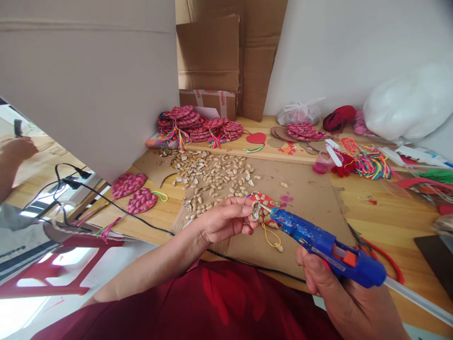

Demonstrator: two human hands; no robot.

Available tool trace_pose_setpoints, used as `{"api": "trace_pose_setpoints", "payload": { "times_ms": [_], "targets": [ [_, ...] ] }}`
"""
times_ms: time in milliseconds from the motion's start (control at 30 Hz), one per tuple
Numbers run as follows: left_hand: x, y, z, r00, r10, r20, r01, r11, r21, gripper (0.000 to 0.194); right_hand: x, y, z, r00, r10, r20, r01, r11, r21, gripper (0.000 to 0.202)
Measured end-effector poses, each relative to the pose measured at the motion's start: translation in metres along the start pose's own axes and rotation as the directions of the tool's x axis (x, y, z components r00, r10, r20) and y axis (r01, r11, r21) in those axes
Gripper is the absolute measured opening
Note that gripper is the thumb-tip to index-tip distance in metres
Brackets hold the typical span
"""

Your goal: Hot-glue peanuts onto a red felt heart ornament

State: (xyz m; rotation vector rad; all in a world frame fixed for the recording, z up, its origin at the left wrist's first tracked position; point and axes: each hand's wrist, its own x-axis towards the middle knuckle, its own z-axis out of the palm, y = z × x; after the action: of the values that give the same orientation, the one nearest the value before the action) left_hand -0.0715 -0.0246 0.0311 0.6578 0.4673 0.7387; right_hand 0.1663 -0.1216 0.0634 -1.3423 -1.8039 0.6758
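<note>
Between the thumb and fingers of my left hand [226, 219] is a peanut shell half [255, 211], its hollow side facing me. My right hand [348, 293] grips a blue glue gun [311, 236] with a clear glue stick [417, 300] poking out of its back end. The gun's metal nozzle [264, 207] points left and is at the shell; whether it touches I cannot tell. Behind the shell lies a red piece [266, 200] with peanut shells on it and a yellow cord loop [271, 237], partly hidden by my left hand and the gun.
Many loose peanuts [226, 177] cover the cardboard sheet [304, 189]. Pink peanut-covered discs [141, 200] lie at left; more are stacked [191, 123] at the back. A black cable [123, 208] crosses the table. Red-handled scissors [387, 259] lie at right. Another person's hand [19, 150] shows far left.
</note>
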Motion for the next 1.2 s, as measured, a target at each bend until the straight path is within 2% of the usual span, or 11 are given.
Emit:
{"api": "trace_pose_setpoints", "payload": {
  "times_ms": [500, 733, 1200],
  "targets": [
    [0.0000, 0.0004, -0.0014, 0.999, 0.008, -0.038, -0.006, 0.999, 0.045, 0.032, 0.0040, -0.0063, -0.0012, 1.000, 0.019, 0.004, -0.019, 1.000, -0.007, 0.040],
    [-0.0018, 0.0014, -0.0018, 0.997, 0.013, -0.072, -0.007, 0.996, 0.085, 0.034, 0.0029, -0.0021, -0.0024, 0.998, -0.062, 0.025, 0.062, 0.998, -0.027, 0.034],
    [-0.0012, 0.0041, -0.0018, 0.990, 0.034, -0.136, -0.017, 0.992, 0.124, 0.037, 0.0021, -0.0035, -0.0012, 0.999, -0.023, 0.031, 0.023, 1.000, -0.021, 0.039]
  ]
}}
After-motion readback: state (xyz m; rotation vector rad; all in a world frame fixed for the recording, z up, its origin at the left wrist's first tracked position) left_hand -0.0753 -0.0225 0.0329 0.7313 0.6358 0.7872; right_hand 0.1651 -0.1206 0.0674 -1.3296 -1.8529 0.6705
